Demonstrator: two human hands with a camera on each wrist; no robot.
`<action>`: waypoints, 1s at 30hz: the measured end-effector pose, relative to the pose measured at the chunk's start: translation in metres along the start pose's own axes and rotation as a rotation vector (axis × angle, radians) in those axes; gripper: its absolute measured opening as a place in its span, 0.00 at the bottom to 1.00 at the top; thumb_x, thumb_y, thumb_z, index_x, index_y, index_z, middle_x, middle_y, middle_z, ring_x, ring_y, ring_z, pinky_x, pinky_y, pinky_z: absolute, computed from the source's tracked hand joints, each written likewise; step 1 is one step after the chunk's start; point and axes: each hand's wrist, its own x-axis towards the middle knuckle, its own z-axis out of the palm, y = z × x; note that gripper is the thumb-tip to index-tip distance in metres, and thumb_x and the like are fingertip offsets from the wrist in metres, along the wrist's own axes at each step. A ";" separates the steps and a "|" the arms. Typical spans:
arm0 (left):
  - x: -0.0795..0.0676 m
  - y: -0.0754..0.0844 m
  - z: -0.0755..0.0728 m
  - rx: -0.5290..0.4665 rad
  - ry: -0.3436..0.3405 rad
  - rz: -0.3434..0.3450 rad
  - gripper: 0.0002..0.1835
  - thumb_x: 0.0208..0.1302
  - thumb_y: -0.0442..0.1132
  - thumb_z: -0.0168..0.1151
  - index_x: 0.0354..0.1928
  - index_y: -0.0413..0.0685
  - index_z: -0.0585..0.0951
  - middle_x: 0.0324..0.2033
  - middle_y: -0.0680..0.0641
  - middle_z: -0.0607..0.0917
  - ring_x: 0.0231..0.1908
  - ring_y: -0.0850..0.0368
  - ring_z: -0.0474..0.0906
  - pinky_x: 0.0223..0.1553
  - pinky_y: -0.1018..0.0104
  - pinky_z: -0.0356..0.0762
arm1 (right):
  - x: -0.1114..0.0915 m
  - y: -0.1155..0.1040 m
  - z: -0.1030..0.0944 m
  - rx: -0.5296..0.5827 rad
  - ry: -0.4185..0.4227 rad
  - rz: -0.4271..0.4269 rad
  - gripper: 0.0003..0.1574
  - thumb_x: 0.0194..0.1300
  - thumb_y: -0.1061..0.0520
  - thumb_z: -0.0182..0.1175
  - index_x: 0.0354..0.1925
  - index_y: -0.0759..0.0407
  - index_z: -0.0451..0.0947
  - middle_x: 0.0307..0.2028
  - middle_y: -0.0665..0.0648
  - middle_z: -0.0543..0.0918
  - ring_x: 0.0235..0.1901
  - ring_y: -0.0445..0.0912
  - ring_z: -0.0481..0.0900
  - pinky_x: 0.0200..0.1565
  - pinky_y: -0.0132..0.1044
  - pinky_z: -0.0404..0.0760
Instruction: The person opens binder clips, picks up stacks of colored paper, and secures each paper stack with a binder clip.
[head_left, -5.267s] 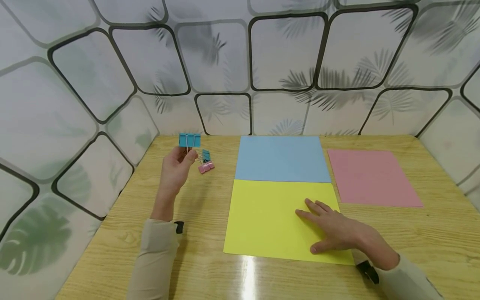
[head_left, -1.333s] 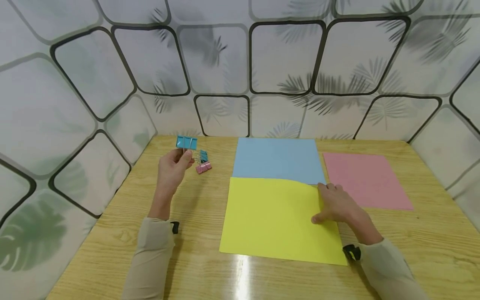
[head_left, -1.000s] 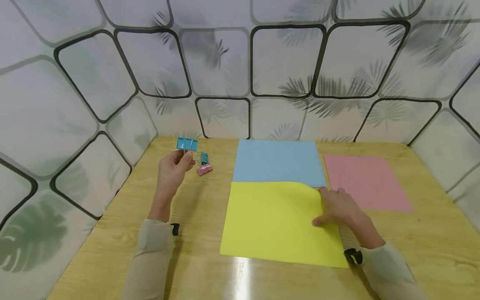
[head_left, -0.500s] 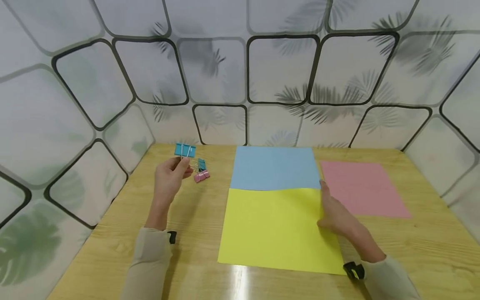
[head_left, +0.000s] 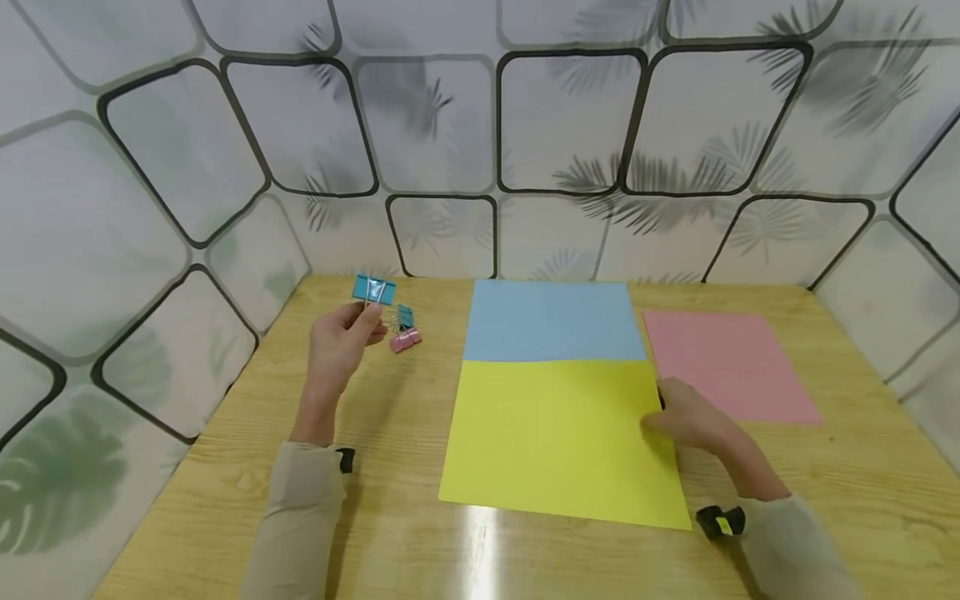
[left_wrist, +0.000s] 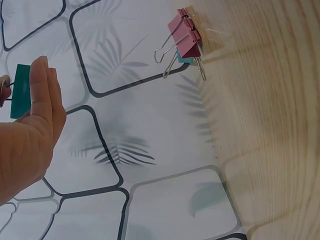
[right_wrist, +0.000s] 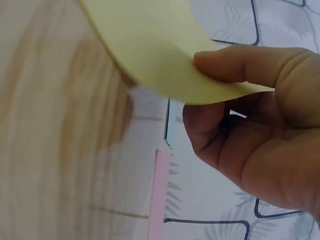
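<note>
I pinch the yellow paper sheet (head_left: 555, 442) at its three o'clock edge with my right hand (head_left: 692, 417), thumb above, fingers beneath. It lies on the table (head_left: 585, 567) and bends at my grip, so I judge it light, floppy and easily creased; a gentle, flat edge pinch suits it. The blue sheet (head_left: 555, 321) sits at its twelve, the pink sheet (head_left: 731, 367) at its two. At ten, my left hand (head_left: 337, 346) grips a teal binder clip (head_left: 374, 290), likely stiff-sprung and slick, best held by its handles. Near it, at five, lie a second teal clip (head_left: 406, 317) and a pink clip (head_left: 406, 339).
</note>
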 end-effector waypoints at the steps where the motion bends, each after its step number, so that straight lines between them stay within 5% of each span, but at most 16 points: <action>1: 0.000 0.001 0.000 0.004 -0.009 0.000 0.24 0.72 0.45 0.59 0.53 0.26 0.80 0.41 0.28 0.82 0.32 0.66 0.83 0.39 0.72 0.83 | 0.000 0.002 -0.002 0.014 -0.013 -0.017 0.07 0.62 0.66 0.57 0.37 0.70 0.70 0.24 0.55 0.70 0.22 0.43 0.62 0.26 0.36 0.66; 3: 0.000 0.002 -0.001 0.016 -0.028 0.004 0.23 0.72 0.44 0.59 0.54 0.26 0.80 0.40 0.28 0.83 0.32 0.63 0.84 0.40 0.72 0.83 | 0.000 0.004 -0.006 0.074 -0.033 -0.025 0.07 0.68 0.64 0.56 0.36 0.70 0.71 0.24 0.52 0.70 0.21 0.43 0.63 0.25 0.36 0.67; 8: 0.000 0.003 -0.002 0.055 -0.068 -0.001 0.22 0.72 0.45 0.60 0.55 0.30 0.81 0.39 0.31 0.84 0.34 0.59 0.84 0.40 0.72 0.83 | -0.001 0.010 -0.012 0.214 -0.056 -0.078 0.23 0.76 0.59 0.51 0.58 0.78 0.68 0.36 0.62 0.80 0.29 0.47 0.77 0.32 0.37 0.77; 16: -0.001 0.001 -0.004 0.033 -0.091 -0.019 0.23 0.72 0.45 0.60 0.58 0.30 0.79 0.41 0.31 0.83 0.35 0.61 0.83 0.42 0.71 0.83 | 0.002 0.016 -0.015 0.408 -0.127 -0.165 0.30 0.79 0.57 0.49 0.63 0.83 0.59 0.40 0.67 0.83 0.33 0.52 0.87 0.35 0.46 0.86; 30: -0.001 0.004 -0.006 -0.015 -0.127 -0.050 0.26 0.72 0.45 0.59 0.61 0.29 0.76 0.44 0.28 0.82 0.35 0.64 0.83 0.43 0.70 0.83 | -0.001 0.017 -0.024 0.574 -0.079 -0.180 0.30 0.79 0.59 0.47 0.63 0.86 0.57 0.45 0.52 0.85 0.39 0.49 0.87 0.39 0.44 0.86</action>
